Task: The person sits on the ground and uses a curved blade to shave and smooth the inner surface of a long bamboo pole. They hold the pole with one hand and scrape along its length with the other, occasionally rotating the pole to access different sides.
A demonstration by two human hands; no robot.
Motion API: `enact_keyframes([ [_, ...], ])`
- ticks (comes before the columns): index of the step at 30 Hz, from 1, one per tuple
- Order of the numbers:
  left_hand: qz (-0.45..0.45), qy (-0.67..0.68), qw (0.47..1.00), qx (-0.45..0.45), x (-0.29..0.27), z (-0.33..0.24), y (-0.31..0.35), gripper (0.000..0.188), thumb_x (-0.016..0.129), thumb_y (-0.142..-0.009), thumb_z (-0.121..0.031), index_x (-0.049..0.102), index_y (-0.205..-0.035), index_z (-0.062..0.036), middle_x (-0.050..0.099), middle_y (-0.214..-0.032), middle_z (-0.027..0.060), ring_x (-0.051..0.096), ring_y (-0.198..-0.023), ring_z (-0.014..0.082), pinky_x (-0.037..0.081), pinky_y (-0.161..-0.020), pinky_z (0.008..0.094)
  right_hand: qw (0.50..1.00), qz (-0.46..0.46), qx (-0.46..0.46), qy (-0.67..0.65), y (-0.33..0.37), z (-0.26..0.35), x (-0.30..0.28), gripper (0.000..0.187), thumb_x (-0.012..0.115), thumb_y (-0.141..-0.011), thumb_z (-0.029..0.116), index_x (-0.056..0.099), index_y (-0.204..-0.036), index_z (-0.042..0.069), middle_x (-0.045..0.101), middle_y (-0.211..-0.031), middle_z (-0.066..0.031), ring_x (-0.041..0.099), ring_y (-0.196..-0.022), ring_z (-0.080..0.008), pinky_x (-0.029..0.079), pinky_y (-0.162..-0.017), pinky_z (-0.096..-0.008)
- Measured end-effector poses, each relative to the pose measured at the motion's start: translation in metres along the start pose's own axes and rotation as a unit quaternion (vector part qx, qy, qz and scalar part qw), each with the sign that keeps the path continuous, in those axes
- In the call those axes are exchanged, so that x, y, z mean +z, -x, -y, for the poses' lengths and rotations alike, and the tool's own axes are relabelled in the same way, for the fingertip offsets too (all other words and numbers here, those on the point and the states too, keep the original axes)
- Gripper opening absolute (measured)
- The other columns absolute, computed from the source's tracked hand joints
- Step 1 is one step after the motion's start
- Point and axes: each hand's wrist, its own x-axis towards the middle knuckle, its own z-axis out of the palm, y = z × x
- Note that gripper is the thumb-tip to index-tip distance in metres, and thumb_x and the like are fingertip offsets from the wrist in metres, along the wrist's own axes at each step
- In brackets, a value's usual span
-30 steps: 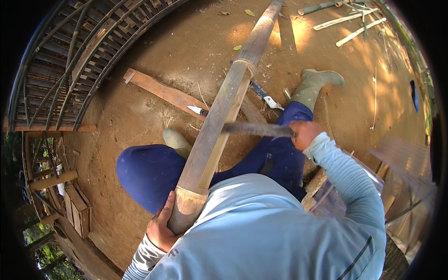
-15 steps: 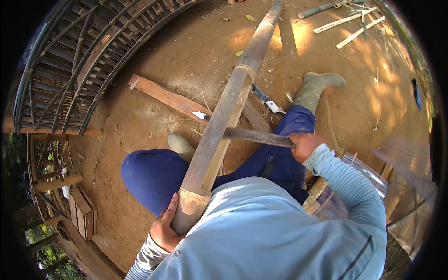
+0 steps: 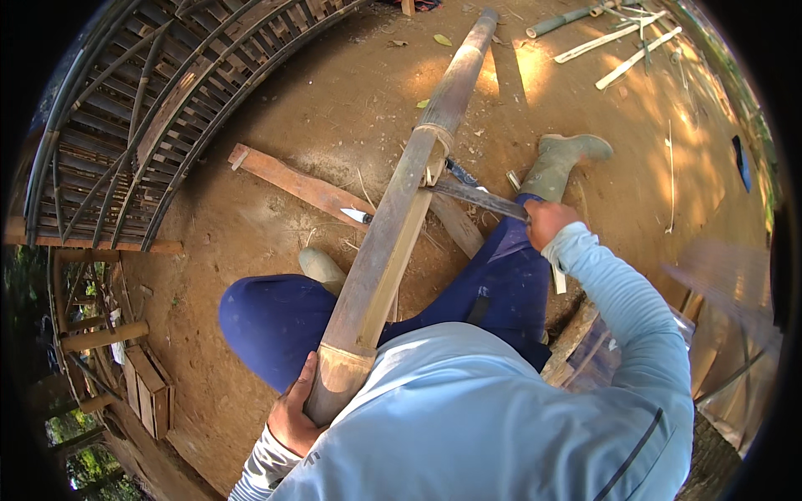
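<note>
Up the pole (image 3: 380,250), away from the body, the right hand (image 3: 550,225) and its blade (image 3: 480,199) have moved, and the blade now meets the wood close to the far joint instead of partway down. That hand is curled tight around the blade's grip, with the blade reaching left from it to the pole. A pale sliver (image 3: 435,163) stands up just beyond the blade's tip, and a pale chip (image 3: 558,278) shows just below the hand. Lower down, the left hand (image 3: 294,413) lies against the near end of the pole, its thumb side along the left edge; how far its fingers close underneath is hidden. From there the pole slants up and away between the legs, passing left of the right hand. Well left of the right hand, past the pole, a knife (image 3: 357,215) lies by a reddish board (image 3: 292,184). Above that hand is a boot (image 3: 564,163); farther up and right lie split strips (image 3: 639,57). Far above the left hand curves a slatted rack (image 3: 125,150).
</note>
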Motion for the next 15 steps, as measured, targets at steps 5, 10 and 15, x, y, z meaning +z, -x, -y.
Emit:
enact_keyframes([
  [5, 0.001, -0.023, 0.999, 0.032, -0.003, 0.003, 0.002, 0.115, 0.092, -0.072, -0.032, 0.026, -0.157, 0.0078, 0.060, -0.138, 0.0286, 0.061, -0.128, 0.0344, 0.048, -0.108, 0.0385, 0.996, -0.011, -0.080, 0.025, 0.008, 0.016, -0.020, 0.027, 0.067, -0.083, 0.022, 0.068, -0.107, 0.010, 0.073, -0.094, -0.0171, 0.070, -0.091, -0.0421, 0.058, -0.082, -0.0511],
  [10, 0.004, -0.005, 1.000, 0.010, -0.001, 0.004, 0.002, 0.115, 0.092, -0.072, -0.031, 0.025, -0.157, 0.0088, 0.060, -0.137, 0.0280, 0.060, -0.130, 0.0339, 0.047, -0.109, 0.0379, 0.999, 0.050, -0.010, 0.019, 0.006, 0.013, -0.023, 0.031, 0.066, -0.085, 0.020, 0.068, -0.114, 0.010, 0.074, -0.103, -0.0186, 0.070, -0.097, -0.0424, 0.056, -0.086, -0.0508],
  [15, 0.015, 0.004, 1.000, -0.016, -0.003, -0.001, 0.001, 0.117, 0.093, -0.071, -0.032, 0.025, -0.157, 0.0086, 0.060, -0.138, 0.0283, 0.061, -0.129, 0.0337, 0.047, -0.109, 0.0377, 0.997, 0.043, 0.067, -0.001, -0.026, -0.013, -0.021, 0.028, 0.061, -0.088, 0.018, 0.066, -0.113, 0.008, 0.073, -0.107, -0.0187, 0.071, -0.102, -0.0392, 0.055, -0.090, -0.0529],
])
